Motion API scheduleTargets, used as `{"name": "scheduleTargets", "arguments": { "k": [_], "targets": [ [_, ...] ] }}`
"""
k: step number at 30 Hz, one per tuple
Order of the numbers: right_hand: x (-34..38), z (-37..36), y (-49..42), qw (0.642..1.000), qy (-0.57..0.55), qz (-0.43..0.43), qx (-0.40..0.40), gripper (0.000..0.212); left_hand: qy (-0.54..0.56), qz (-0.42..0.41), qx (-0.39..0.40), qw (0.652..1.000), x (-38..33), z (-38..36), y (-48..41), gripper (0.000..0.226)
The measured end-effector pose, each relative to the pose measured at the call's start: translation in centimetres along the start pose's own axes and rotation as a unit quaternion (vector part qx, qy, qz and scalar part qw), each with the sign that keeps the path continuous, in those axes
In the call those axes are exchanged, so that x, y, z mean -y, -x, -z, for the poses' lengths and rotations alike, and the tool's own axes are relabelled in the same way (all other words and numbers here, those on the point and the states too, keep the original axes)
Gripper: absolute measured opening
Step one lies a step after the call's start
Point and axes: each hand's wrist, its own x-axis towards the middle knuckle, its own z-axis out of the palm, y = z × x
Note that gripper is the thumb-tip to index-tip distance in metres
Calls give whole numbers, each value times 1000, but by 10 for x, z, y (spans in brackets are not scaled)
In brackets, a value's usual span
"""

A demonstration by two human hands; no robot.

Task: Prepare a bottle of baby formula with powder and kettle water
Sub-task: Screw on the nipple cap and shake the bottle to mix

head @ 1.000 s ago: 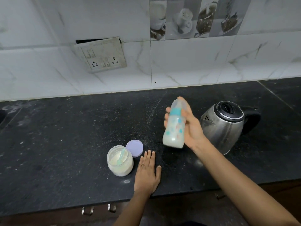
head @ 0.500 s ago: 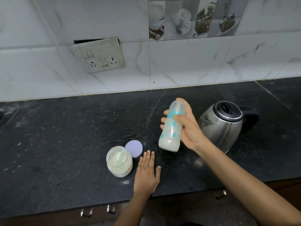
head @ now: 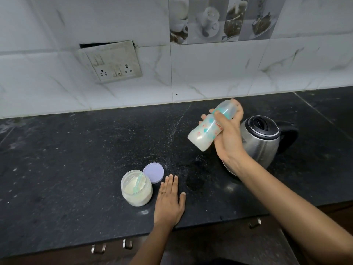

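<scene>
Right hand (head: 228,137) grips the tilted, seemingly capped bottle (head: 203,131).

I count one clear plastic baby bottle with teal prints (head: 206,131) and one steel kettle with a black lid (head: 261,142), both toward three o'clock. At seven o'clock there is one clear jar of pale powder (head: 136,194), one teal plastic scoop (head: 138,183) and one round lilac lid (head: 153,172). There are three metal cabinet handles (head: 98,248) along six o'clock.

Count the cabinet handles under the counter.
3. One handle below the jar, a second just right of it, a third farther right below the kettle. More may be hidden.
</scene>
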Motion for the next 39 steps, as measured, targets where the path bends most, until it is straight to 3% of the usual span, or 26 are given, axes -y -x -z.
{"name": "scheduleTargets", "arguments": {
  "k": [2,4,5,8,10,12,14,15,17,19,22,23,24,26,28,30,32,33,35,37,39],
  "targets": [
    [-10,4,5,991,91,-36,87,59,-1,1,1,1000,0,0,0,70],
    [-15,5,22,960,180,-80,201,62,-2,4,3,1000,0,0,0,70],
    [-16,5,22,960,177,-73,206,61,-1,5,3,1000,0,1,-1,70],
    [-13,-7,8,999,13,-11,37,56,-2,1,2,1000,-1,2,0,70],
    [-18,-9,5,1000,-2,4,4,56,-1,4,2,1000,0,1,0,68],
    [-22,-3,13,985,121,-18,123,58,-5,4,7,1000,0,1,0,66],
    [-19,-5,25,944,231,-10,235,60,-2,6,4,1000,1,1,1,66],
    [-16,-8,22,949,213,18,233,60,-1,6,5,1000,1,1,1,67],
    [-9,-18,13,983,96,76,138,59,-2,3,4,1000,1,0,0,70],
    [-10,-24,7,989,74,102,79,57,0,4,-1,1000,0,-1,-1,71],
    [-23,-17,10,954,226,67,183,58,0,0,5,1000,-1,0,1,72],
    [-24,-14,13,954,226,65,188,59,0,2,7,1000,-1,1,1,72],
    [-25,-14,13,967,183,70,166,59,2,5,6,1000,-1,2,1,72],
    [-24,-22,14,997,18,62,42,54,5,2,5,1000,-1,3,0,72],
    [-31,-23,22,998,-42,49,-6,53,11,-1,1,1000,-2,2,0,68],
    [-47,-12,29,991,85,1,100,56,38,8,-26,999,-5,4,1,60],
    [-54,-3,40,956,198,-19,214,57,67,9,-58,996,-6,3,2,55],
    [-54,-4,39,962,182,-7,202,57,63,5,-58,996,-6,3,2,56],
    [-51,-12,32,995,69,29,66,56,35,-1,-26,999,-4,3,2,65],
    [-47,-16,25,998,33,59,-20,54,20,1,-11,1000,-1,1,0,70],
    [-44,-11,19,988,129,48,65,57,9,1,-4,1000,-1,0,0,71]
  ]
}}
